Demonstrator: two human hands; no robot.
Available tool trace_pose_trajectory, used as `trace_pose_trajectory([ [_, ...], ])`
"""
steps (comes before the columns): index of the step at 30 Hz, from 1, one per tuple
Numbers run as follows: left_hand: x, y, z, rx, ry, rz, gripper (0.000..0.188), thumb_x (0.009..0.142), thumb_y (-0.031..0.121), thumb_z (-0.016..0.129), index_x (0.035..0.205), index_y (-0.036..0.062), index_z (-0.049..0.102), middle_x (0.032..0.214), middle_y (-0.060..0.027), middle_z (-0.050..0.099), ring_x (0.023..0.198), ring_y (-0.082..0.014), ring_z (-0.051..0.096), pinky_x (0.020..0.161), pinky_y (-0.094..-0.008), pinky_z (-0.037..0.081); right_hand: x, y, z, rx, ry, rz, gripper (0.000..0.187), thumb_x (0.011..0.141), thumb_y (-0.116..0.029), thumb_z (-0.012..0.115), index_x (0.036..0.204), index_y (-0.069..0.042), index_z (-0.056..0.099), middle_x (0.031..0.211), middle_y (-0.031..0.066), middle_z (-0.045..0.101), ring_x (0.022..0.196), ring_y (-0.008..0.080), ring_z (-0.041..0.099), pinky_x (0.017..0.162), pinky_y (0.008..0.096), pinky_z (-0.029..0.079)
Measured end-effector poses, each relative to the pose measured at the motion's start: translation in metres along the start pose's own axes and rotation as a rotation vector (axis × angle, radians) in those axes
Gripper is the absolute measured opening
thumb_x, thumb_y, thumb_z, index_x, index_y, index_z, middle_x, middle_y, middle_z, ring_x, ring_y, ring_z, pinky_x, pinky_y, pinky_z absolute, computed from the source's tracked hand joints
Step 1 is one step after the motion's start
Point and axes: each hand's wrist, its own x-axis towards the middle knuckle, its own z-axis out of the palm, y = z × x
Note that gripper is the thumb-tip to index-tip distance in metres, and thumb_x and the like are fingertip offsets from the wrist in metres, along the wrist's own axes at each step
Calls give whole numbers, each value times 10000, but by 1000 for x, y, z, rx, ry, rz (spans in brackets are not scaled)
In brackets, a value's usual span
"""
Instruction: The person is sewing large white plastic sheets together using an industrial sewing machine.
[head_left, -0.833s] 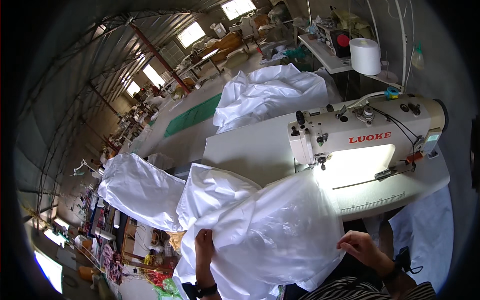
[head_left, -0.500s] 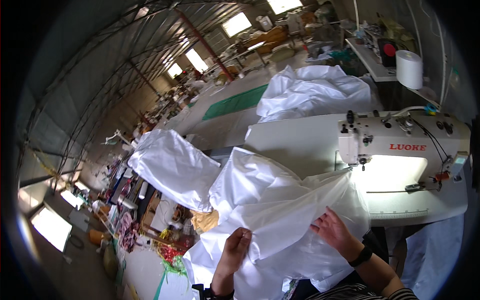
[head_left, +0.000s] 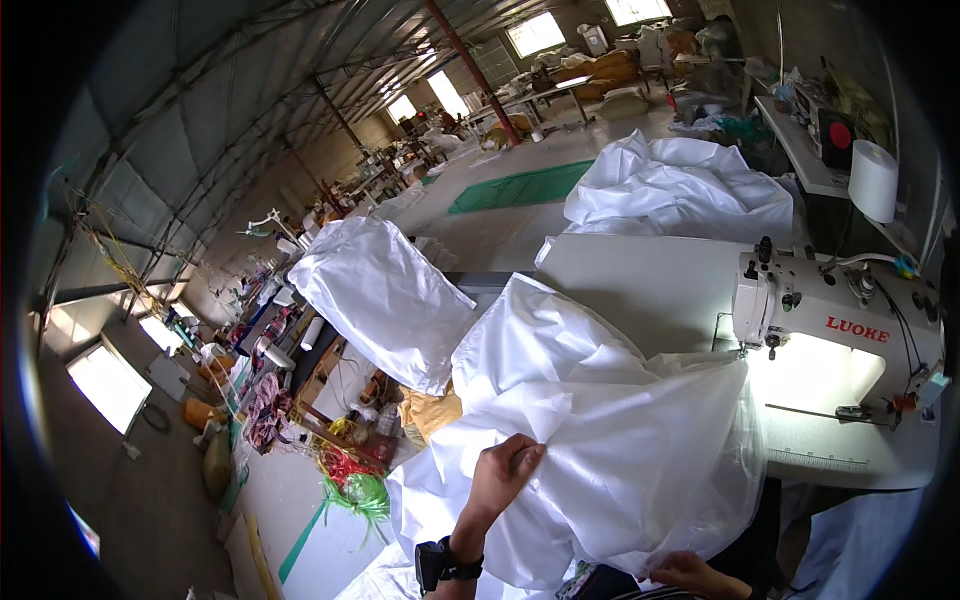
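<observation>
Head view: standing in this workshop, I'm looking at someone sat at a sewing machine (head_left: pixel 840 325) with a big white sheet (head_left: pixel 615 450) bunched along the front of the bench (head_left: pixel 640 275).
Seam progress: partway, I'd say. Sheet's upper right corner reaches the needle area, so it's at the machine, but the folds and glare mean I can't tell how much stitching is in.
Left over: probably plenty, since most of the sheet hangs loose on the person's side of the needle.
Left hand: this one (head_left: pixel 507 472) has its grip clamped on a fold of the sheet, thumb and fingers together, around the middle of the pile.
Right hand: down low, this one (head_left: pixel 690 573) is by the sheet's bottom edge, fingers curled. Can't tell if that grip has actually closed on anything.
Sheet vs grip: it spreads around the left grip on all sides and runs right and up to the needle; the right hand is just at its lower hem. Both hands are well apart from the needle.
White bundle: another one (head_left: pixel 385 295) lies left of the sheet, tan cloth (head_left: pixel 432 412) just below it.
White heap: big crumpled one (head_left: pixel 680 190) beyond the bench's far edge.
</observation>
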Motion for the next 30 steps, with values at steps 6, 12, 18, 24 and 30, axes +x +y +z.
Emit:
trace_pose_trajectory([
  [6,-8,-94,38,446,88,193,171,871,213,693,830,57,634,779,-113,667,669,-332,643,590,-414,509,-25,-71,-1,91,275,-153,187,1002,-153,548,1039,10,632,1060,112,684,1094,172,610,957,322,477],
  [12,7,-95,65,488,-6,243,125,811,130,713,872,45,643,860,-128,656,755,-328,632,684,-413,507,-20,-67,-5,67,385,-253,262,998,-167,562,1194,6,576,1148,100,647,1083,158,608,918,282,491],
  [18,-47,48,105,45,-96,261,335,734,21,755,1039,84,632,999,-100,649,659,-210,653,628,-336,550,12,-30,-9,157,443,-139,496,948,-244,646,1336,-1,455,1289,179,547,1169,230,572,930,328,496],
  [24,-51,-16,140,609,-225,165,569,791,346,741,1284,126,562,1449,-121,422,1382,-315,357,1091,-622,254,-17,-29,-21,-469,318,4,600,933,-335,645,1368,23,438,1240,260,561,1136,357,592,953,409,482],
  [30,-47,-44,118,425,-45,220,160,870,152,666,973,32,644,970,-83,670,960,-221,631,962,-435,427,-30,-101,-6,-531,222,-172,399,966,-188,597,1311,2,534,1308,203,556,1147,314,604,923,350,516],
])
